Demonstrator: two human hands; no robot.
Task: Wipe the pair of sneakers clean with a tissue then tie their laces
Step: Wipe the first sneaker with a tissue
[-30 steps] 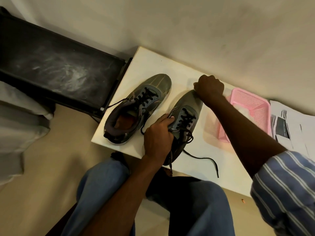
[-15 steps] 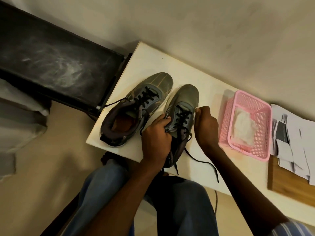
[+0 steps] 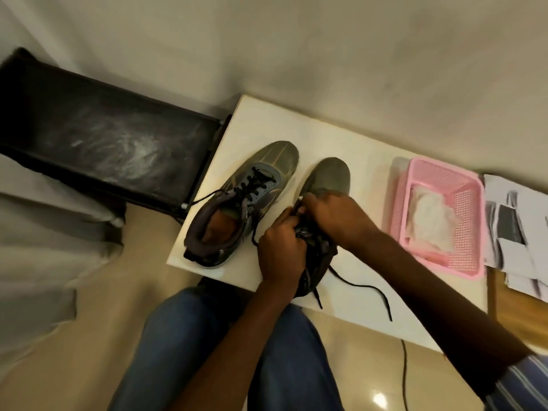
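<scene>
Two grey-green sneakers stand side by side on a white table [image 3: 350,298]. The left sneaker [image 3: 252,197] lies untouched, its black laces loose and one end trailing off the table's left edge. My left hand [image 3: 281,250] grips the right sneaker [image 3: 326,176] at its tongue and collar. My right hand [image 3: 329,212] lies over the lace area of the same shoe, fingers curled on the black laces. Both hands hide the middle of that shoe. A loose lace end [image 3: 367,292] runs across the table towards me.
A pink plastic basket [image 3: 462,262] with crumpled white tissue [image 3: 430,221] sits right of the shoes. Papers [image 3: 516,226] and a wooden board lie further right. A black bench [image 3: 98,137] stands left of the table. My knees in blue jeans are below the table edge.
My right hand came back from the toe of the right sneaker, passed its right side, and now sits on the laces. My left hand kept its grip on the shoe.
</scene>
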